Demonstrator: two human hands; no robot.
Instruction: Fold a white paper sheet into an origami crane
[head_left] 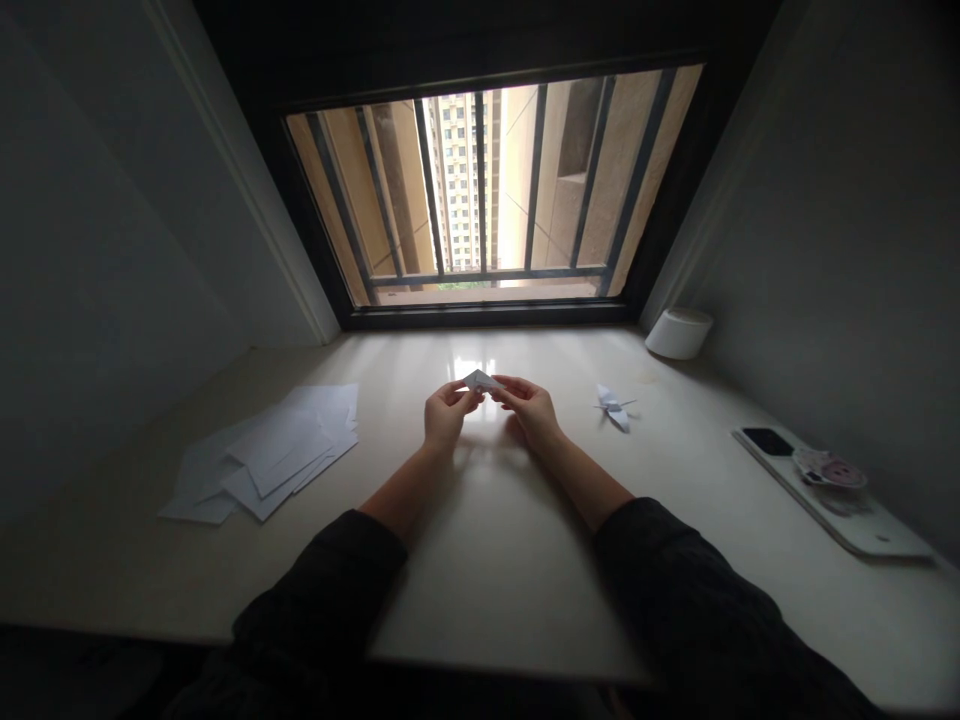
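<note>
A small folded piece of white paper (478, 379) is held up between both hands, over the middle of the pale sill. My left hand (448, 410) pinches its left side between thumb and fingers. On the other side, my right hand (529, 405) grips the right corner the same way. The paper's top comes to a point, and its lower edge is partly hidden by my fingertips. Off to the right of my right hand lies a folded paper crane (615, 408) with its wings spread.
Several loose white paper sheets (281, 445) overlap in a pile at the left. A phone (825, 490) with a round grip on its back lies at the right. Near the window's right corner stands a white rounded object (679, 333). The barred window (480, 190) closes off the far side.
</note>
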